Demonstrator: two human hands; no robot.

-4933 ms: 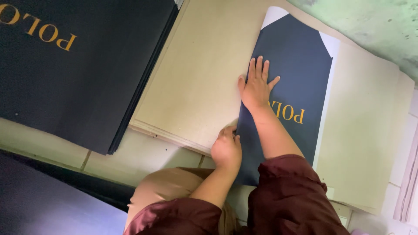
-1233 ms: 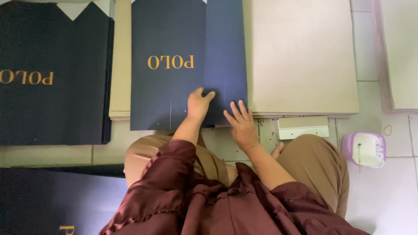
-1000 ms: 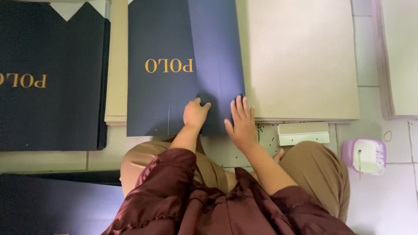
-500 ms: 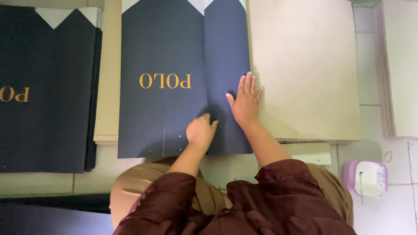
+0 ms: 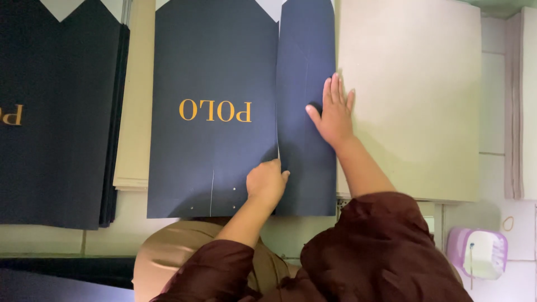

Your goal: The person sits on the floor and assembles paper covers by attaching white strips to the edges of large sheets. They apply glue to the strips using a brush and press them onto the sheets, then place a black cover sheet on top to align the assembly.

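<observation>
Head view: two hands press a folded navy sheet flat on the floor.

Nearest, the left hand (image 5: 267,182) is curled into a loose fist, knuckling down the fold seam of the navy printed sheet (image 5: 212,84), seemingly to crease it. Beyond, the right hand (image 5: 333,111) lies open, palm flat on the folded-over flap (image 5: 305,61), pinning it beside the beige card stack (image 5: 411,95). Since half a second ago, both hands have slid farther up the seam.

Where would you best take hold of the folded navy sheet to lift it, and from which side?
Probably the narrow folded flap at its long free edge along the centre seam, coming from the left: that edge looks slightly raised off the navy sheet, while the right hand presses the right-hand fold flat.
</observation>
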